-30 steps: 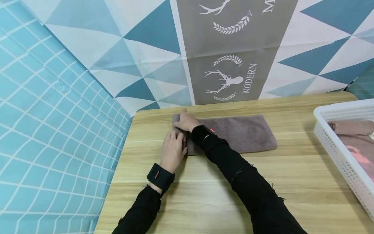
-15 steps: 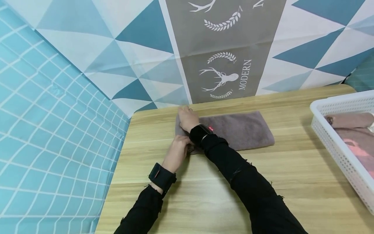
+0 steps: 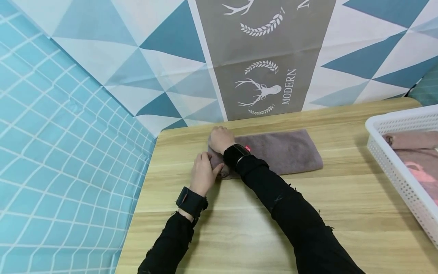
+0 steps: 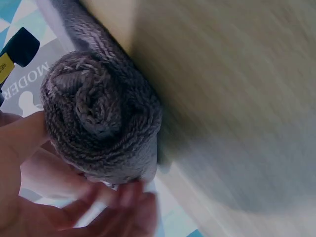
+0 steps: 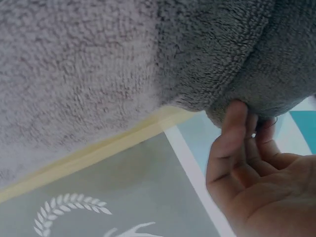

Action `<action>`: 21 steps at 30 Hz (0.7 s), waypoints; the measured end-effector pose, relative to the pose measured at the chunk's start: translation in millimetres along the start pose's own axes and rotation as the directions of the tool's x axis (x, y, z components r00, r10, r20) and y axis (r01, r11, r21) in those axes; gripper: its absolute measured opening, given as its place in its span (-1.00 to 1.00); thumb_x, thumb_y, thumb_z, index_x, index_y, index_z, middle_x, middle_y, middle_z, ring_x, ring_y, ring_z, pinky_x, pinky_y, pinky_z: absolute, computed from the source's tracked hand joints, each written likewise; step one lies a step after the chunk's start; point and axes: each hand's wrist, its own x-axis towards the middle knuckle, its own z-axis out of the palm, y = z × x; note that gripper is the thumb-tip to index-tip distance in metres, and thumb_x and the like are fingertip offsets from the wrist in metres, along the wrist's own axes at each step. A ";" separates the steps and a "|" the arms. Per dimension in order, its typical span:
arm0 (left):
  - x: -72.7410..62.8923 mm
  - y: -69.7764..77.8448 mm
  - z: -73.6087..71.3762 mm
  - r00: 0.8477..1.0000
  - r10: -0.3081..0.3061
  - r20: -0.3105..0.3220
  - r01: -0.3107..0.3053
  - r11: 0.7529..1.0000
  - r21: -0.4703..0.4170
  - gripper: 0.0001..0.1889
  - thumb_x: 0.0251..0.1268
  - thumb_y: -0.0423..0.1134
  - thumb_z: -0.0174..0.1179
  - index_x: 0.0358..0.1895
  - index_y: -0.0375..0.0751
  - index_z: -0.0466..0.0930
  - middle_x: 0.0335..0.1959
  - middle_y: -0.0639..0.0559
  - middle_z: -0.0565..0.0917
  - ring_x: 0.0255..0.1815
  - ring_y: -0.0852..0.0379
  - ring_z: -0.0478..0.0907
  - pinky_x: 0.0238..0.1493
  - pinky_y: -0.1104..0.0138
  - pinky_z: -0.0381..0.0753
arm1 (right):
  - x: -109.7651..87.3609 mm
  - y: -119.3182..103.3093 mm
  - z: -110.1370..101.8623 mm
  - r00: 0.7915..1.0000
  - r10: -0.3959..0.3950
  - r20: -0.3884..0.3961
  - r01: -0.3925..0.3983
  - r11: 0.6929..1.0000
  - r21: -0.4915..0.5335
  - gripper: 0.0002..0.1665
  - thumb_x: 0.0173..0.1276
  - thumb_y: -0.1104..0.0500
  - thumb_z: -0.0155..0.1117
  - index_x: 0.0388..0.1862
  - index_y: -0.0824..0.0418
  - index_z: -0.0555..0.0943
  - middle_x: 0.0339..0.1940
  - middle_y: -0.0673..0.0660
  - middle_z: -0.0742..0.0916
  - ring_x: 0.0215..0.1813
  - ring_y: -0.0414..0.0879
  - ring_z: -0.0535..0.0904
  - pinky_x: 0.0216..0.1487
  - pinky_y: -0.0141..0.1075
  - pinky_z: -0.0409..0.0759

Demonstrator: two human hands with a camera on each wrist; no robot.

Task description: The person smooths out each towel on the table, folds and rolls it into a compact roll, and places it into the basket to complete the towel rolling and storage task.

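A grey-brown towel (image 3: 284,152) lies folded in a long strip, its left end rolled up. In the left wrist view the roll (image 4: 94,108) shows its spiral end. My left hand (image 3: 202,175) holds the near end of this roll, thumb on one side and blurred fingers on the other. At the far end, my right hand (image 3: 221,140) grips the roll with curled fingers; the right wrist view shows its fingertips (image 5: 236,111) against the towel's edge. A small red tag (image 3: 247,148) shows beside the right wristband.
A white plastic basket (image 3: 373,129) stands at the right, with a rolled brown towel (image 3: 414,140) and a pink item (image 3: 417,172) inside. The wooden table (image 3: 246,228) meets a patterned wall covering (image 3: 267,49) at the back and a blue grid-patterned sheet (image 3: 68,171) at the left.
The rolled end has moved slightly right along the strip. My left hand went in over the near end, then drew back left with its thumb spread. My right hand stays on the far end.
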 end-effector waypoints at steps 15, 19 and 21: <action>1.5 -13.7 -5.9 0.970 -0.124 0.207 0.164 0.969 -0.187 -0.36 0.32 -0.12 0.31 0.21 -0.31 0.09 0.15 -0.46 0.48 0.17 -0.25 0.52 0.14 0.02 0.49 | -3.3 -24.9 0.5 0.986 0.160 0.046 -0.160 0.987 0.000 0.01 0.18 -0.36 0.37 0.32 0.31 0.32 0.10 0.28 0.63 0.09 0.14 0.60 0.13 0.01 0.48; 2.0 -16.4 -12.6 0.971 -0.145 0.192 0.177 0.971 -0.159 -0.36 0.26 -0.11 0.37 0.14 -0.34 0.15 0.11 -0.37 0.45 0.13 -0.22 0.51 0.11 0.04 0.49 | -1.0 -27.0 -1.7 0.984 0.163 0.077 -0.169 0.982 0.087 -0.11 0.25 -0.27 0.34 0.28 0.31 0.30 0.02 0.25 0.70 0.04 0.13 0.64 0.17 0.06 0.48; 1.8 -16.0 -14.0 0.972 -0.148 0.180 0.174 0.975 -0.137 -0.36 0.21 -0.11 0.40 0.12 -0.34 0.19 0.05 -0.31 0.45 0.06 -0.21 0.52 0.05 0.04 0.50 | -0.2 -26.3 -2.2 0.980 0.170 0.102 -0.181 0.978 0.106 -0.15 0.28 -0.27 0.31 0.25 0.30 0.30 -0.02 0.23 0.71 0.01 0.11 0.65 0.16 0.04 0.48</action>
